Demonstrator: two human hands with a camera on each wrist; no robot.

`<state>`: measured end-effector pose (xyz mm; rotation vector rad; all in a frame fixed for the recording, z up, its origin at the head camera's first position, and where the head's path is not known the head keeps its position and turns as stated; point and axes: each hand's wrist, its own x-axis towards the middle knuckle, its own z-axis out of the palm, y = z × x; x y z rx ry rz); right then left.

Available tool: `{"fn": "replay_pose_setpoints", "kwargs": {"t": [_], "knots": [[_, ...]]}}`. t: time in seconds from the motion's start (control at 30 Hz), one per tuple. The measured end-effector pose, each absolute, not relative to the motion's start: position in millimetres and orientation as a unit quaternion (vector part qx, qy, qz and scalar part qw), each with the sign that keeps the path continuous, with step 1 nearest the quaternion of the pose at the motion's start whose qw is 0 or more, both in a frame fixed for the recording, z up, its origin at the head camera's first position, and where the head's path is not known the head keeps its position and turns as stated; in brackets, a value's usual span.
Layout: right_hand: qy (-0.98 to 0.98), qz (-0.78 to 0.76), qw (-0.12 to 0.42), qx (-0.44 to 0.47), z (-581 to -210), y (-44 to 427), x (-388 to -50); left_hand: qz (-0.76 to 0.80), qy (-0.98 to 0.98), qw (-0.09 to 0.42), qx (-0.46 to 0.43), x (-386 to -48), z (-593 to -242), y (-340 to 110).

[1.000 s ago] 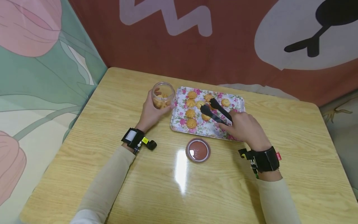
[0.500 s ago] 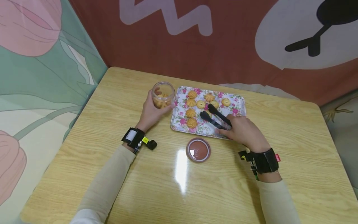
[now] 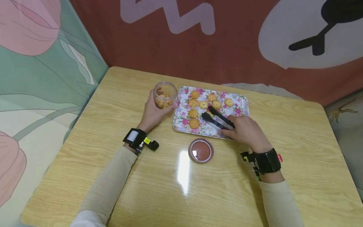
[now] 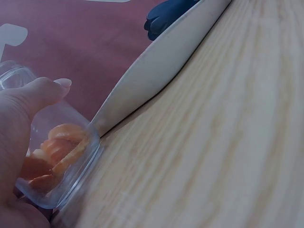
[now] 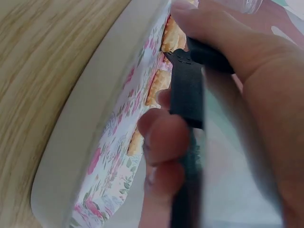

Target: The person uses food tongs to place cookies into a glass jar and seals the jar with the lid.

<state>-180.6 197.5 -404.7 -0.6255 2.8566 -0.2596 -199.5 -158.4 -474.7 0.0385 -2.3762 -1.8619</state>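
Near the far edge of the table (image 3: 232,192), the left hand (image 3: 154,112) holds a jar (image 3: 175,94) of cookies (image 3: 164,102), just beside the left edge of the tray (image 3: 241,103); the right hand (image 3: 246,130) grips the tongs (image 3: 222,117), tips apart over the tray; a lid (image 3: 200,150) lies near its front edge.

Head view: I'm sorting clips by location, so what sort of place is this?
Probably an indoor corner set up for recording: a wood-grain table stands by a red cartoon backdrop and a flowered backdrop, and wrist cameras are worn.
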Motion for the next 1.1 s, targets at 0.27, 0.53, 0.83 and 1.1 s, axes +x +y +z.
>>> {"fn": "replay_pose_setpoints", "kwargs": {"t": [0.27, 0.53, 0.83, 1.1], "knots": [[0.966, -0.066, 0.061, -0.242, -403.2, 197.4, -180.3, -0.615, -0.787, 0.054, 0.021, -195.1, -463.2, -155.4], [0.968, -0.057, 0.045, -0.241, -402.6, 198.7, -179.5, -0.617, -0.784, 0.06, 0.013, -200.7, -475.6, -158.4], [0.968, -0.058, 0.035, -0.244, -399.1, 196.9, -179.3, -0.609, -0.79, 0.067, 0.008, -201.4, -478.8, -161.7], [0.965, -0.069, 0.023, -0.252, -394.9, 192.8, -179.9, -0.613, -0.788, 0.061, 0.014, -201.5, -477.6, -160.3]]}}
